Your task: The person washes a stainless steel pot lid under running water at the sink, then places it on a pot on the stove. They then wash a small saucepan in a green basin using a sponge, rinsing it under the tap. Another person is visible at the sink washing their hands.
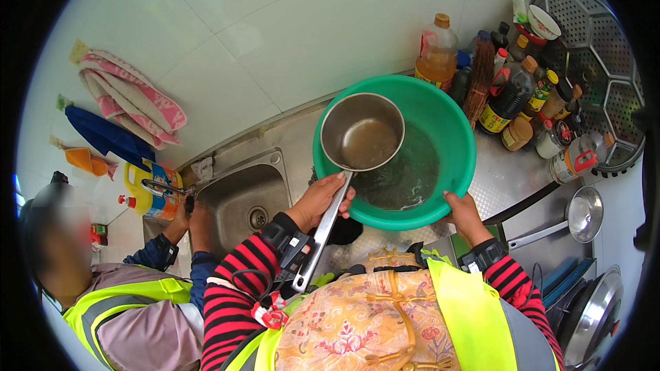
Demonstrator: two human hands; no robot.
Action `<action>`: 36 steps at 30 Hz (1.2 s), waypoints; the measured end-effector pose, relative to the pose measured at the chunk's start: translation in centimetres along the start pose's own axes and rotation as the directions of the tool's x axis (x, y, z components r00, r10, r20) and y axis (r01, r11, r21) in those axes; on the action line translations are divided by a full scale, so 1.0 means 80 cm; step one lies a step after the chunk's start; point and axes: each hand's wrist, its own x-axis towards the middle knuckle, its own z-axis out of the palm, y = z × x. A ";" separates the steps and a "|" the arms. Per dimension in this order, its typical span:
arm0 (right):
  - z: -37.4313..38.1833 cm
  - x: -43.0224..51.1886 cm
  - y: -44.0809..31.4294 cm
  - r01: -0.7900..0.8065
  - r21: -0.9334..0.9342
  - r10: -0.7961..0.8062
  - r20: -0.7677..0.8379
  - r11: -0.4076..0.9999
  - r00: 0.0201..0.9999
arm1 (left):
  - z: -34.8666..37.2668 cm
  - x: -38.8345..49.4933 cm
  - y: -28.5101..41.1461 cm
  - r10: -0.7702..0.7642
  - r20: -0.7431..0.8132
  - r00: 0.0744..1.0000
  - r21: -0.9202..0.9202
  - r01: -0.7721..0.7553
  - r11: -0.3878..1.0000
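My left hand [324, 200] grips the long handle of a steel saucepan [362, 131], which holds some cloudy brownish water. The pan is over the left side of a large green plastic basin [454, 139] with murky water [412, 175] in its bottom. At the basin's lower right rim is my right hand [464, 216], its thumb over the edge and its fingers hidden beneath. A steel counter lies below the basin, with a black thing [344, 231] partly hidden near its front.
A co-worker's hands [198, 221] are by the tap, left of the steel sink [242, 201]. Sauce bottles and jars [510, 93] crowd the counter's right, before a perforated steamer plate [582, 15]. A steel ladle [584, 214] and a pan lid [593, 319] are at the lower right.
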 end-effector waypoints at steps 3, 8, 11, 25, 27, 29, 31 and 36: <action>0.002 -0.007 -0.007 -0.055 -0.030 0.054 -0.015 0.998 0.998 | 0.010 0.011 0.003 -0.091 0.037 0.995 -0.013 0.092 0.996; 0.004 -0.013 -0.016 -0.051 -0.090 0.051 -0.005 0.995 0.999 | 0.018 0.003 -0.004 -0.204 0.028 0.979 0.041 0.203 0.978; 0.001 -0.010 -0.013 -0.043 -0.090 0.043 -0.002 0.995 0.999 | 0.018 -0.010 -0.003 -0.183 -0.036 0.983 0.051 0.184 0.982; -0.003 -0.006 -0.007 -0.022 -0.116 0.024 0.017 0.993 1.000 | 0.028 0.020 0.016 -0.209 -0.015 0.978 0.097 0.210 0.973; -0.004 -0.007 -0.007 0.009 -0.102 -0.007 0.022 0.995 1.000 | 0.024 0.015 0.015 -0.197 -0.058 0.979 0.144 0.203 0.968; -0.005 -0.006 -0.005 0.031 -0.101 -0.029 0.019 0.994 0.999 | 0.021 0.017 0.018 -0.180 -0.079 0.980 0.146 0.191 0.971; -0.006 -0.003 -0.001 0.046 -0.122 -0.044 0.021 0.991 0.999 | 0.019 0.026 0.022 -0.167 -0.068 0.984 0.131 0.175 0.976; -0.008 0.005 0.000 0.075 -0.164 -0.071 0.030 0.984 0.997 | 0.027 0.035 0.026 -0.215 -0.120 0.969 0.230 0.238 0.944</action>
